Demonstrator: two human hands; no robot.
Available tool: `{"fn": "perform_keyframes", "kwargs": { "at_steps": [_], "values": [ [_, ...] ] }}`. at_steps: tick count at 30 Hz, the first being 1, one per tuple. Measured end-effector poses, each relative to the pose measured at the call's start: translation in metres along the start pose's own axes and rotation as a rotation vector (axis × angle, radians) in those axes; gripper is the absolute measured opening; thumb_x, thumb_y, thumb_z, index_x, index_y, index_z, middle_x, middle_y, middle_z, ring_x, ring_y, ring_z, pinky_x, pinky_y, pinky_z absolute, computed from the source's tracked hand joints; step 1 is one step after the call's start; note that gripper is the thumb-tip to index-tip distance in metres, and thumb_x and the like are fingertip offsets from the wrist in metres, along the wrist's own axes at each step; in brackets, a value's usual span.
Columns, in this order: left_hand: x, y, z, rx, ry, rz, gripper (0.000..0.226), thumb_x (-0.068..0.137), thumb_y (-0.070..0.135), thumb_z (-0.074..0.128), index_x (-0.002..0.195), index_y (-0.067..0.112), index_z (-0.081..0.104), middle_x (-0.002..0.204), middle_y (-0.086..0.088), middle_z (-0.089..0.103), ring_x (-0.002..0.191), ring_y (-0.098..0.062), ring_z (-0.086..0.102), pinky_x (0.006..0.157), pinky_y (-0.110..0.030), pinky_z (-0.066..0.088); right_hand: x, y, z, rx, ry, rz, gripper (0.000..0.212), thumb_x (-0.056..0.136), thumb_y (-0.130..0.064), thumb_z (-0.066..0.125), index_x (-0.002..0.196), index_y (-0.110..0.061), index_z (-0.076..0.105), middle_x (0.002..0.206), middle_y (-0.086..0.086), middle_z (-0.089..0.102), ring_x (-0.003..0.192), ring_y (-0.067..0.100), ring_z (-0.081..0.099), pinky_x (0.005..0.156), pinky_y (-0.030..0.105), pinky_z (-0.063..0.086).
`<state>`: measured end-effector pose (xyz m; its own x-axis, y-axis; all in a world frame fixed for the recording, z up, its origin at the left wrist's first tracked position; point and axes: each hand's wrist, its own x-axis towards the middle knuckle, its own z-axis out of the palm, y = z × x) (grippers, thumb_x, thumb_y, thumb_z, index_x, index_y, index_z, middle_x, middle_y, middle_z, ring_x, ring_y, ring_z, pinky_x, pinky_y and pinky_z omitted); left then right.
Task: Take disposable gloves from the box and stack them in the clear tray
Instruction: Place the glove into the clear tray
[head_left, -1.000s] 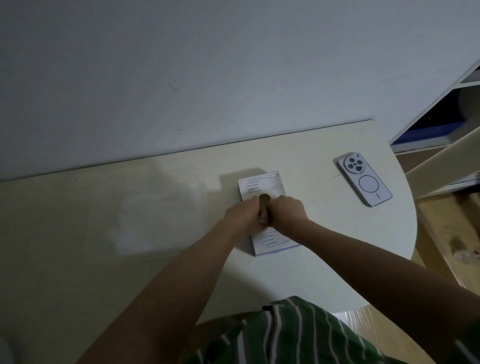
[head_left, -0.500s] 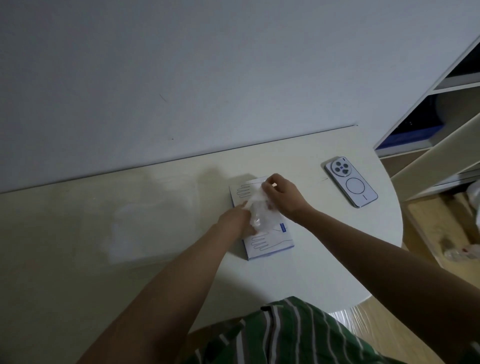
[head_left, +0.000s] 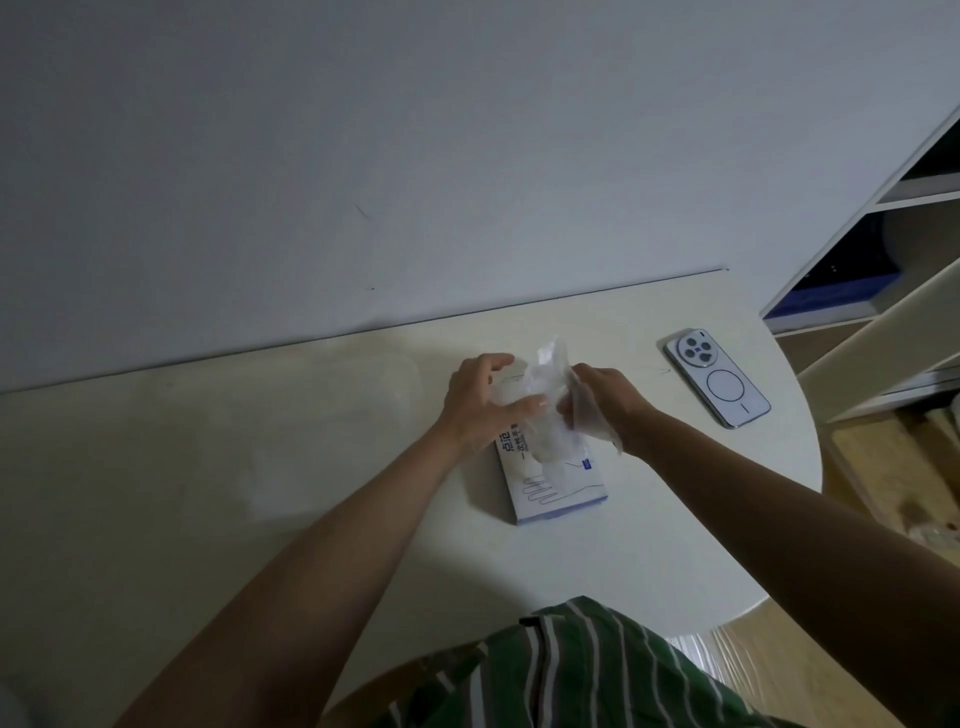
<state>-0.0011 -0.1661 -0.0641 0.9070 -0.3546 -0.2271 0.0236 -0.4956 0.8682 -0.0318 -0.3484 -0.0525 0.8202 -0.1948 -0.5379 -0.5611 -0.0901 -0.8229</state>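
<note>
A flat white glove box (head_left: 556, 488) with a blue edge and hand outlines lies in the middle of the table. Above its far half I hold a crumpled clear disposable glove (head_left: 545, 395) between both hands. My left hand (head_left: 475, 402) pinches the glove's left side with thumb and fingers. My right hand (head_left: 605, 402) grips its right side, and thin film hangs over that hand. The clear tray (head_left: 332, 431) lies to the left of the box, faint and hard to make out against the pale table.
A white phone (head_left: 717, 376) lies face down at the right of the rounded table (head_left: 675, 561). White shelves (head_left: 883, 291) stand beyond the table's right edge. A wall runs along the far edge.
Both hands have risen from the box, pulling the clear glove up and out of it. The glove now hangs between my hands above the box.
</note>
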Motion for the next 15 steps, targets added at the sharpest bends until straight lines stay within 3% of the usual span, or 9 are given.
{"fn": "perform_keyframes", "kwargs": {
  "at_steps": [3, 6, 8, 10, 13, 15],
  "values": [
    [-0.004, 0.007, -0.005, 0.108, 0.089, 0.124, 0.052, 0.078, 0.033, 0.077, 0.124, 0.019, 0.056, 0.123, 0.003, 0.053, 0.115, -0.018, 0.049, 0.099, -0.034, 0.042, -0.003, -0.005, 0.010, -0.078, -0.047, -0.018, 0.028, 0.100, -0.025, 0.046, 0.085, -0.006, 0.061, 0.073, 0.011, 0.063, 0.061, 0.019, 0.060, 0.051, 0.025, 0.051],
    [-0.007, 0.012, -0.018, 0.043, 0.232, 0.128, 0.011, 0.089, 0.021, 0.065, 0.095, 0.012, 0.069, 0.089, -0.003, 0.071, 0.085, -0.020, 0.066, 0.083, -0.037, 0.053, -0.009, -0.012, 0.021, -0.142, -0.079, -0.065, 0.033, 0.101, -0.029, 0.045, 0.079, -0.009, 0.060, 0.077, 0.010, 0.060, 0.069, 0.021, 0.057, 0.059, 0.026, 0.048],
    [-0.010, 0.010, -0.030, -0.042, 0.282, 0.109, 0.014, 0.093, 0.017, 0.057, 0.085, 0.014, 0.068, 0.063, 0.000, 0.067, 0.059, -0.017, 0.063, 0.070, -0.037, 0.056, -0.013, -0.017, 0.029, -0.151, -0.137, -0.133, 0.043, 0.103, -0.035, 0.042, 0.071, -0.010, 0.056, 0.070, 0.007, 0.057, 0.064, 0.018, 0.053, 0.058, 0.023, 0.046],
    [-0.014, 0.004, -0.044, -0.038, 0.330, 0.104, 0.016, 0.095, 0.017, 0.054, 0.085, 0.014, 0.066, 0.053, 0.005, 0.059, 0.046, -0.014, 0.056, 0.056, -0.032, 0.052, -0.016, -0.023, 0.039, -0.024, -0.231, -0.130, 0.050, 0.099, -0.050, 0.039, 0.072, -0.011, 0.055, 0.065, 0.003, 0.056, 0.060, 0.015, 0.053, 0.059, 0.022, 0.044],
    [-0.022, -0.009, -0.066, -0.038, 0.407, 0.050, 0.016, 0.096, 0.021, 0.052, 0.087, 0.013, 0.063, 0.055, 0.008, 0.054, 0.045, -0.015, 0.054, 0.045, -0.025, 0.043, -0.017, -0.030, 0.053, 0.111, -0.442, -0.143, 0.057, 0.091, -0.062, 0.040, 0.083, -0.010, 0.061, 0.073, 0.004, 0.063, 0.067, 0.017, 0.061, 0.067, 0.027, 0.047],
    [-0.029, -0.023, -0.084, 0.036, 0.463, 0.017, 0.017, 0.095, 0.022, 0.053, 0.088, 0.012, 0.063, 0.066, 0.006, 0.058, 0.061, -0.021, 0.058, 0.054, -0.026, 0.043, -0.016, -0.032, 0.066, 0.017, -0.490, -0.205, 0.045, 0.094, -0.047, 0.052, 0.106, -0.005, 0.061, 0.089, 0.008, 0.069, 0.080, 0.022, 0.067, 0.070, 0.027, 0.052]
  ]
}}
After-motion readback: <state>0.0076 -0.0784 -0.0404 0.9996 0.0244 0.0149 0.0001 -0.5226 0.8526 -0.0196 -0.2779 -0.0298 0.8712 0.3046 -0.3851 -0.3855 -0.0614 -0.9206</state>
